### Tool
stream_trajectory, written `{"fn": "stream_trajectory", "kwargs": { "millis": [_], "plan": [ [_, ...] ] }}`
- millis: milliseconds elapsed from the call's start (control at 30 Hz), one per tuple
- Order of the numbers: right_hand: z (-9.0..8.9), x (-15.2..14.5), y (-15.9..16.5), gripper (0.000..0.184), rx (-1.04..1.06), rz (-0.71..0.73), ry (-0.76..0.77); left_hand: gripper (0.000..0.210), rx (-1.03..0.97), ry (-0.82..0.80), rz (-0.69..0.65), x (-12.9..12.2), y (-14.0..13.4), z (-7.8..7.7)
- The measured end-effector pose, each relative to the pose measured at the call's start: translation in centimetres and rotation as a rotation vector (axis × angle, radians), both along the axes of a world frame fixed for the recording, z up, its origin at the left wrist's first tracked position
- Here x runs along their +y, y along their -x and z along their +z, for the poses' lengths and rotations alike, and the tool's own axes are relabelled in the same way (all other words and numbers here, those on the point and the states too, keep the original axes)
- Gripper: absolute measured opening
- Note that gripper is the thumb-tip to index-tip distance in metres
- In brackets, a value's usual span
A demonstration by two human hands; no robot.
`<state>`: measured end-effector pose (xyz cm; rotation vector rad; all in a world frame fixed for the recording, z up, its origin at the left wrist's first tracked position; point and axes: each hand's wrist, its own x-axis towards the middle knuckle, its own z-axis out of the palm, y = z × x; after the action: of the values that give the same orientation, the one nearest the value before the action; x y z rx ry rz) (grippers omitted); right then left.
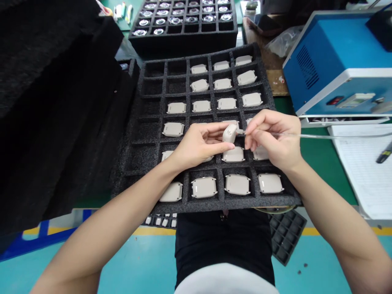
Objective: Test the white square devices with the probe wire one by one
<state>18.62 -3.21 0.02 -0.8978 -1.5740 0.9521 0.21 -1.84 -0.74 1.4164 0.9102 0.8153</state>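
Left hand pinching case, apparently unfinished | right hand pinching tube beside it | more cases lying in tray, progress unclear

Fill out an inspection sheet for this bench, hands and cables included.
Surface: green table with a black foam tray on it.
Job things: pale cases in tray pockets.
Clutter: marker on paper; crumpled plastic bag.
Hands: left hand grips a raised case; right hand holds a clear line beside it.
Cables: clear line runs rightward; cord or tube, cannot tell.
Surroundings: blue machine at right; second tray behind.
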Motion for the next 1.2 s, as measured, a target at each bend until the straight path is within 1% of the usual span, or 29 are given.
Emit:
{"fn": "stream_trajectory", "kwargs": {
  "millis": [233, 367, 733, 800, 933, 1100, 1200],
  "plan": [
    [0.1, -0.01, 0.14, 0.011, 0.012, 0.014, 0.024, 0.054, -0.017, -0.004, -0.015, -0.03, -0.02, -0.05],
    [0.09, 0.01, 0.16, 0.012, 0.005, 0.018, 0.009, 0.054, -0.022, -0.003, -0.024, -0.03, 0.0, -0.01],
    [0.06, 0.08, 0.11, 0.009, 0.032, 0.031, 0.041, 0.057, 0.005, -0.003, -0.009, 0.06, 0.0, 0.03],
    [-0.05, 0.05, 0.18, 0.007, 0.057, 0.044, 0.057, 0.059, 0.031, 0.001, 0.009, -0.01, -0.08, 0.26],
    [-0.19, 0.22, 0.26, 0.006, 0.1, 0.09, 0.141, 0.057, 0.095, 0.028, 0.053, -0.09, -0.1, 0.72],
    [-0.09, 0.54, 0.12, 0.008, 0.09, 0.107, 0.173, 0.056, 0.113, 0.024, 0.019, 0.21, -0.03, 0.67],
    [-0.08, 0.47, 0.14, 0.009, 0.094, 0.113, 0.174, 0.056, 0.114, 0.029, 0.024, 0.17, -0.01, 0.69]
  ]
}}
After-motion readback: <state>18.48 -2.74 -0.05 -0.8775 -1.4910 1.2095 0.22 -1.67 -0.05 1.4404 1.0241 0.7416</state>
